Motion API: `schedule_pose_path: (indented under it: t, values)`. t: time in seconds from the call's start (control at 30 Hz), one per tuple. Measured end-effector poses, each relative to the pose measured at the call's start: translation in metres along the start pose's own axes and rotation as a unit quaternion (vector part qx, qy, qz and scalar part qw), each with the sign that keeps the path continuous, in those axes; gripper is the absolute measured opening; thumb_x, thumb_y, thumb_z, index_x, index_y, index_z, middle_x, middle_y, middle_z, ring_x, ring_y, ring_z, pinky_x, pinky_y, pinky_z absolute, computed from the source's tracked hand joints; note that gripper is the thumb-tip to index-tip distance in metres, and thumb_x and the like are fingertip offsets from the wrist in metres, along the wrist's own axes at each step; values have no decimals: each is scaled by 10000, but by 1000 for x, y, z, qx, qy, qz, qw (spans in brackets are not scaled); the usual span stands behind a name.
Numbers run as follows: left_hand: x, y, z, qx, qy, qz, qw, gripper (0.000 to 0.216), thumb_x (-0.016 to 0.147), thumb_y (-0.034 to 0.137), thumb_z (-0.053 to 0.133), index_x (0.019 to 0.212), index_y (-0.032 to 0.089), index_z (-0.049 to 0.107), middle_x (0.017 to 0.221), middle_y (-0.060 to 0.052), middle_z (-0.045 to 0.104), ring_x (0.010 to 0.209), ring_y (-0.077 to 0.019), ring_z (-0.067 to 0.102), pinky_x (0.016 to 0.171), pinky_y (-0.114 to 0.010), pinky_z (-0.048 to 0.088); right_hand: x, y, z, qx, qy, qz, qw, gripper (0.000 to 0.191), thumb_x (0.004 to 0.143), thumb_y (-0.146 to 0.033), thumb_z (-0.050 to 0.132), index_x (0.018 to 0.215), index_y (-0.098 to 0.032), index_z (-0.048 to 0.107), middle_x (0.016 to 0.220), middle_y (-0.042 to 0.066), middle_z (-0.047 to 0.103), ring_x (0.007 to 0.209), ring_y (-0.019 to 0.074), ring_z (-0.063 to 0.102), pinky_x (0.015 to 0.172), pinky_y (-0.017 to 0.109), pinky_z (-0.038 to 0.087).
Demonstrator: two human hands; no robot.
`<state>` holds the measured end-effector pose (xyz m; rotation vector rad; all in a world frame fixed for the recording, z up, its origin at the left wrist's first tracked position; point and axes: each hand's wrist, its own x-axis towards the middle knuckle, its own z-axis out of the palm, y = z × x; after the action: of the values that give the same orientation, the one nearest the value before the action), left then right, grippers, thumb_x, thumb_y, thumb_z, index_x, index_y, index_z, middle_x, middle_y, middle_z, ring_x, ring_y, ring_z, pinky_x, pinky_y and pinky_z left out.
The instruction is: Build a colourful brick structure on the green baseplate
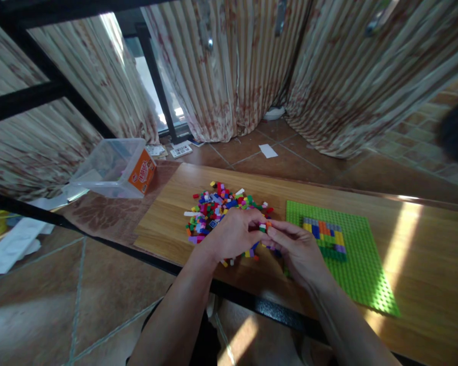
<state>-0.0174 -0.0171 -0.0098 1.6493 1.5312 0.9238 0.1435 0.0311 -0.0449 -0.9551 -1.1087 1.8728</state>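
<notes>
My left hand (pixel 237 231) and my right hand (pixel 295 246) meet above the near right side of a heap of mixed toy bricks (pixel 213 206). Between their fingertips are small toy bricks (pixel 265 226), with orange, white and green showing; whether they are joined I cannot tell. Both hands are closed, thumbs and forefingers pinching. To the right lies a green baseplate (pixel 361 254). On its left part sits a block of built-up bricks (pixel 324 236) in grey, blue, orange, yellow, purple and green, partly behind my right hand.
The wooden tabletop (pixel 160 218) has a dark front edge. At its far left stands a clear plastic box (pixel 110 168) with an orange label. Papers (pixel 267 151) lie on the tiled floor before striped curtains (pixel 229 76). Sunlight stripes the table's right side.
</notes>
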Motion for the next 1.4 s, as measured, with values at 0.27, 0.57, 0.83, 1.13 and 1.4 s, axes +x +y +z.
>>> schedule_pose_path:
  t: [0.27, 0.57, 0.83, 1.13, 1.4]
  values:
    - [0, 0, -3, 29, -8, 4, 1000, 135, 828, 196, 611, 935, 172, 688, 817, -25, 701, 711, -143, 627, 662, -243, 470, 1, -1, -1, 40, -30, 45, 998, 225, 618, -301, 858, 815, -232, 775, 804, 24, 764, 648, 132, 700, 645, 255, 601]
    - [-2, -20, -32, 161, 89, -36, 982, 193, 816, 154, 570, 975, 173, 677, 915, -35, 715, 815, -170, 647, 767, -264, 483, 0, -11, -12, 42, -45, 34, 998, 290, 706, -334, 789, 983, -256, 756, 934, 45, 762, 789, 163, 714, 781, 313, 599]
    - [2, -33, -36, 327, 76, -87, 938, 307, 754, 56, 527, 960, 178, 719, 1013, -75, 712, 901, -210, 655, 845, -307, 496, -3, -32, -53, -50, 49, -49, 996, 237, 692, -374, 807, 905, -283, 761, 867, 0, 747, 777, 117, 686, 731, 221, 573]
    - [3, -24, -40, 350, 83, -141, 923, 321, 757, 63, 557, 1026, 142, 713, 982, -95, 725, 851, -216, 667, 812, -311, 508, -10, -48, -129, -510, 164, -114, 837, 460, 861, -484, 555, 1209, -190, 616, 845, 74, 756, 704, 229, 715, 639, 357, 552]
    - [14, -18, -31, 297, 145, -85, 940, 205, 835, 214, 559, 924, 145, 730, 893, -82, 735, 795, -212, 671, 770, -323, 511, -18, -41, -135, -599, 119, -212, 763, 294, 886, -454, 495, 860, -228, 680, 826, 54, 733, 733, 216, 685, 646, 328, 510]
